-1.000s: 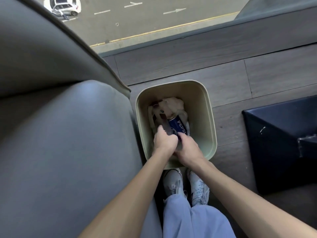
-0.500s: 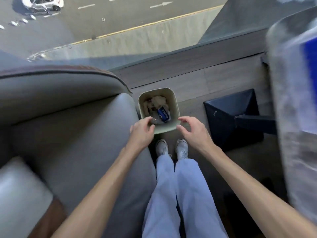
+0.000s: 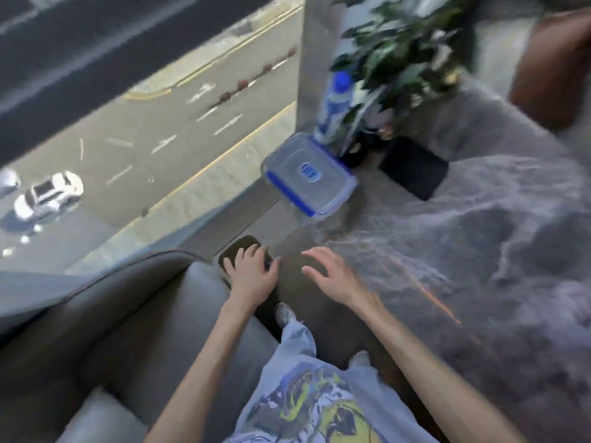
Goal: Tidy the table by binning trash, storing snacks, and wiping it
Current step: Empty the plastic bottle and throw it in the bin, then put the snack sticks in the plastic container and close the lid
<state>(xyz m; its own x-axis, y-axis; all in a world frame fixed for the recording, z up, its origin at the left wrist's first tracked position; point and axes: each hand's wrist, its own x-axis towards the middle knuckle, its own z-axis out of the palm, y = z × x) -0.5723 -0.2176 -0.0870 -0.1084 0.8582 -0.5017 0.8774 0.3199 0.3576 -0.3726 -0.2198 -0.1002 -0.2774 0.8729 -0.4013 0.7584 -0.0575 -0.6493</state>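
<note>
The hands have come up out of the bin [image 3: 238,244] and the view has swung right. Both hands are empty with fingers spread — the left hand [image 3: 252,276] above the bin's rim, the right hand [image 3: 329,276] beside it. On the grey bench [image 3: 479,251] sits a lidded plastic box [image 3: 308,174] — a blue-capped bottle [image 3: 334,103] just behind it.

Clear, blue-edged container [image 3: 309,175]; grey marbled table [image 3: 479,238]; grey sofa [image 3: 134,318]; pale-blue trousers [image 3: 297,338].
</note>
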